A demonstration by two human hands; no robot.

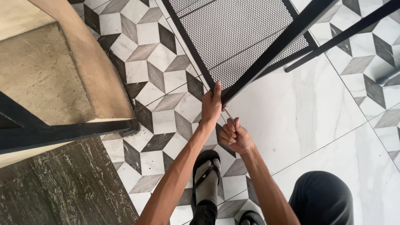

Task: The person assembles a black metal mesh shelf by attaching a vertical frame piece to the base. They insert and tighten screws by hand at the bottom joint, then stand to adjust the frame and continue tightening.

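We look straight down at our own two arms reaching forward over the floor. Our left hand is wrapped around the corner of a black metal frame, fingers up along its edge, thumb side against the bar. The frame is tilted, its lowest corner near the floor, and carries a fine wire mesh panel inside the bars. Our right hand is closed in a fist around a thin silver tool, whose tip points up into that same corner, just beside the left hand. What kind of tool it is, we cannot tell; most of it is hidden in the fist. The two hands sit close together, nearly touching.

A second dark bar crosses at upper right. Below, a foot in a grey sock and black sandal stands on the patterned tiles. A tan stone block sits at left.
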